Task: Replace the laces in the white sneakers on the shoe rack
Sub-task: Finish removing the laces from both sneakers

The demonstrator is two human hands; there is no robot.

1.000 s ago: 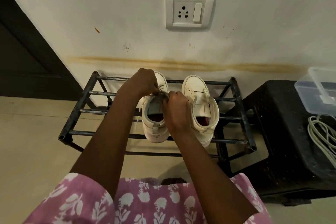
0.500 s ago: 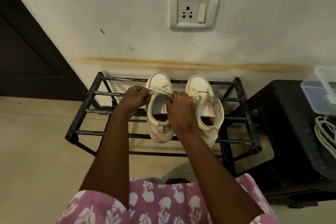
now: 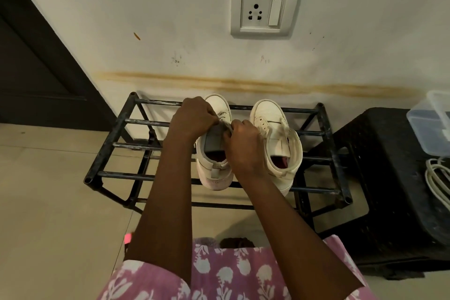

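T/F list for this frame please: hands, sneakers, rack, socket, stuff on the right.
1. Both the left hand and right hand pinch the lace at the left sneaker. True.
2. The right sneaker sits on the floor. False: it is on the rack.
3. A plug is in the socket. False: it is empty.
4. A clear box sits on the black stool. True.
5. Both toes point at the wall. True.
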